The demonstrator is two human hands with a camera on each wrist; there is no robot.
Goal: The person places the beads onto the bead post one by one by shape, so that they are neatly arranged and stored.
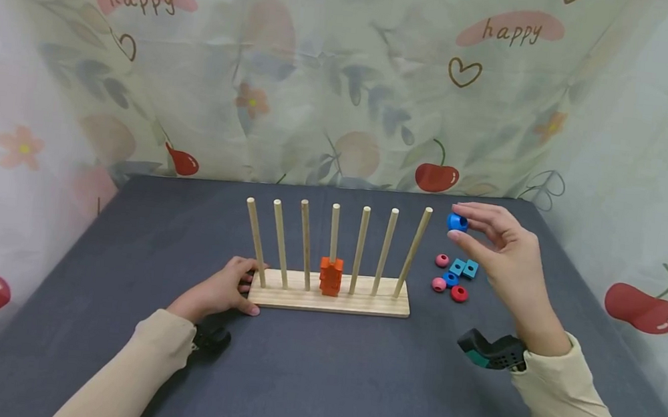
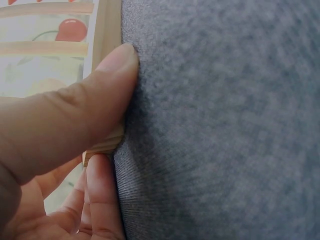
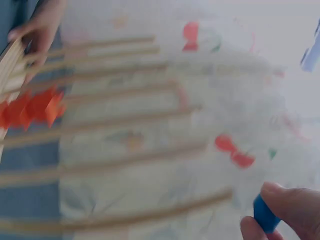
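Observation:
A wooden base [image 1: 331, 302] with several upright pegs stands on the dark table; orange pieces [image 1: 330, 276] are stacked on its middle peg. My left hand [image 1: 223, 288] grips the base's left end, the thumb [image 2: 112, 75] along its front edge and the fingers [image 2: 100, 185] at the end. Right of the rightmost peg and near its top height, my right hand [image 1: 501, 251] pinches a blue bead [image 1: 457, 222] between thumb and fingers. In the right wrist view the blue bead [image 3: 265, 215] is partly covered by the fingertips.
Loose beads lie on the table right of the base: pink ones [image 1: 442, 260], light blue cubes [image 1: 470, 269], a darker blue one [image 1: 450, 280] and a red one [image 1: 459, 294]. A patterned curtain [image 1: 317, 133] hangs behind the table and at both sides.

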